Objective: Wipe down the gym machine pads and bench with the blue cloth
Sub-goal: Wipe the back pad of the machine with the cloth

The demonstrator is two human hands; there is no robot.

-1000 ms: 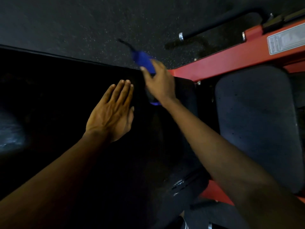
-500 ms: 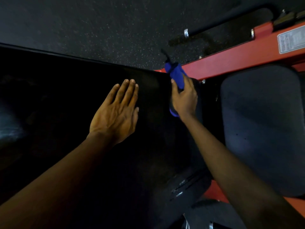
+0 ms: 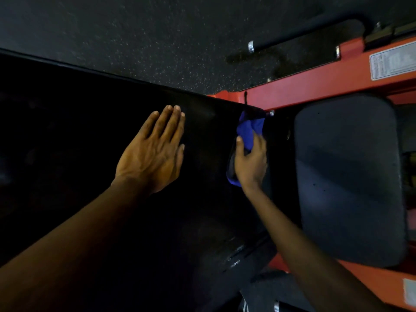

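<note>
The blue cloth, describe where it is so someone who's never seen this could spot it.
Find the red machine frame and the big black pad beside it. At that pad's right end, the right hand presses the blue cloth, the only bright blue thing here.

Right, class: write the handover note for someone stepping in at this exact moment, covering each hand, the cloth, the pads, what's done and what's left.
Left hand: open, flat on the large black pad, bracing.
Right hand: shut on the blue cloth, pressing it against that pad's right edge, by the red frame.
Done: cannot tell how much of the pad is wiped.
Left: finish this edge, then the grey pad, untouched by either hand now.
</note>
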